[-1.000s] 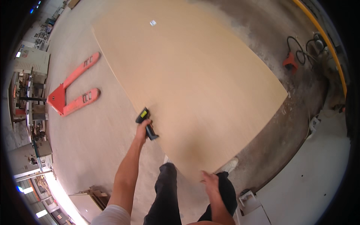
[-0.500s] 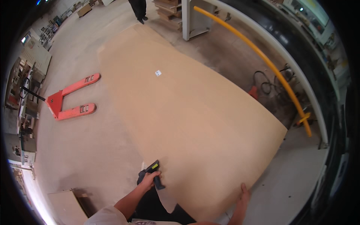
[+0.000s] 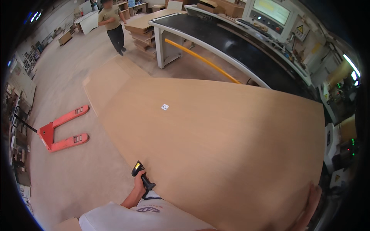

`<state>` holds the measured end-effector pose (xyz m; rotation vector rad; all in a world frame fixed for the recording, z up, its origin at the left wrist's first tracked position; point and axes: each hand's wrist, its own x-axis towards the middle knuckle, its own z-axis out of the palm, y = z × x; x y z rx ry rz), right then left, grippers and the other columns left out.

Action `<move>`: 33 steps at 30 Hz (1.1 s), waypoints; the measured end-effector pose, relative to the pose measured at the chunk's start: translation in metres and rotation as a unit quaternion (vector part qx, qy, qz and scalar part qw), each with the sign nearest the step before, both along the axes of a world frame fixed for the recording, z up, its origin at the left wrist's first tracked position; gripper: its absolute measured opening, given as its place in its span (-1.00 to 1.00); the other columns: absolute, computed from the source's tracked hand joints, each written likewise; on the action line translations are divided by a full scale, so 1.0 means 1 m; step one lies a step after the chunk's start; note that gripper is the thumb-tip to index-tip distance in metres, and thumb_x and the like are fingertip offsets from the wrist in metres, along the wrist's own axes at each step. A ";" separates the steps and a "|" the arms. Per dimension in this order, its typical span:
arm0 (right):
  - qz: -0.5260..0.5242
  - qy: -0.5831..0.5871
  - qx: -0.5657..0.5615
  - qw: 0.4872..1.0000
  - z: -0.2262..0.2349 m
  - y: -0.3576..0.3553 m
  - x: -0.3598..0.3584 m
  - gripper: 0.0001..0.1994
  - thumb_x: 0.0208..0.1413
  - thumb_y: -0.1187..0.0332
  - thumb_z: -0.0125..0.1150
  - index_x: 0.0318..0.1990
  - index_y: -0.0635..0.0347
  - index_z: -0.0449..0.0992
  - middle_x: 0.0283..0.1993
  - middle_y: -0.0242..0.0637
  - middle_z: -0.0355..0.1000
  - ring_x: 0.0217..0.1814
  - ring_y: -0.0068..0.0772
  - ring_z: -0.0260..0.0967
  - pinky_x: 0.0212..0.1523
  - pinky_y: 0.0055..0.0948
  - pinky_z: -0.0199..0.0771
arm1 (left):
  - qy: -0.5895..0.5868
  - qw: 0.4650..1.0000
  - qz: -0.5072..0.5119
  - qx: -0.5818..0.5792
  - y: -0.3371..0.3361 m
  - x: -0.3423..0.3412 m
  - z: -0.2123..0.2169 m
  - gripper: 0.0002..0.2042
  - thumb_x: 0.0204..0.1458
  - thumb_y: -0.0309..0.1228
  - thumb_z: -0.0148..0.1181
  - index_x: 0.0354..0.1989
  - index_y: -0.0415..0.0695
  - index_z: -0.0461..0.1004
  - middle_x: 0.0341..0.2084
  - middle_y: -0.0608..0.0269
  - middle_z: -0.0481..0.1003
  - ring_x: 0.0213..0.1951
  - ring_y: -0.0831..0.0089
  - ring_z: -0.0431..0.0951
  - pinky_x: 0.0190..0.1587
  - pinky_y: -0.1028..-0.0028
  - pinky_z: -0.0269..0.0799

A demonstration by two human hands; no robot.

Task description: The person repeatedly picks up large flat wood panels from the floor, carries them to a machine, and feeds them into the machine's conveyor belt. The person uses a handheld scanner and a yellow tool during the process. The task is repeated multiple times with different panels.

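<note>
Board (image 3: 216, 150), tan: we are seeing it spreading across the middle, its far left part overlapping a second sheet (image 3: 103, 79). Bench (image 3: 231, 43), black-topped: standing beyond the board. Co-worker (image 3: 114, 30): standing past the sheet. Pallet truck (image 3: 47, 135), red: resting on the floor, left, well apart from our hands. Bar (image 3: 202, 60), yellow: running along the bench's near side. Right hand (image 3: 314, 198): we are setting its fingers against the board's right edge, near the lower corner; blur is hiding how far they are closing, so we cannot tell. Left hand (image 3: 138, 184): we are curling its fingers firmly around a scanner (image 3: 146, 181), black, beside the board's near left edge; whether they are touching the board, we cannot tell. Label (image 3: 165, 107), white: lying on the board, well ahead of all our fingers.
</note>
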<state>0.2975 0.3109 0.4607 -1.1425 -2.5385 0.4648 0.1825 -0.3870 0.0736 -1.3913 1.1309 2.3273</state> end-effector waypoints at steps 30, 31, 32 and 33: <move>-0.198 0.048 -0.224 0.953 -0.265 0.106 -0.056 -0.41 0.16 0.05 0.22 0.03 0.57 0.49 0.03 0.16 0.49 0.06 -0.02 0.45 0.11 -0.15 0.38 | 0.218 0.938 -0.127 -0.239 0.071 -0.345 0.091 -0.71 -0.05 -0.22 0.30 -0.28 -0.18 0.53 -0.52 0.29 0.50 -0.54 0.48 0.50 -0.48 0.47 0.41; -0.208 0.039 -0.249 0.945 -0.276 0.111 -0.069 -0.39 0.14 0.04 0.23 0.02 0.58 0.49 0.04 0.19 0.49 0.07 0.02 0.45 0.12 -0.11 0.38 | 0.238 0.932 -0.124 -0.243 0.084 -0.363 0.089 -0.70 -0.05 -0.26 0.30 -0.24 -0.22 0.54 -0.51 0.28 0.51 -0.52 0.48 0.51 -0.46 0.46 0.42; -0.222 0.065 -0.234 0.944 -0.292 0.113 -0.083 -0.40 0.13 0.05 0.24 0.01 0.59 0.49 0.04 0.19 0.49 0.06 0.03 0.45 0.11 -0.09 0.39 | 0.258 0.926 -0.120 -0.246 0.099 -0.387 0.088 -0.69 -0.05 -0.29 0.30 -0.20 -0.26 0.55 -0.49 0.28 0.52 -0.51 0.48 0.52 -0.45 0.45 0.43; -0.240 0.080 -0.208 0.945 -0.302 0.127 -0.084 -0.40 0.13 0.06 0.24 0.00 0.60 0.50 0.03 0.19 0.49 0.05 0.04 0.46 0.11 -0.07 0.39 | 0.231 0.929 -0.139 -0.253 0.125 -0.401 0.106 -0.66 -0.06 -0.33 0.30 -0.16 -0.32 0.55 -0.43 0.27 0.53 -0.47 0.47 0.54 -0.42 0.44 0.44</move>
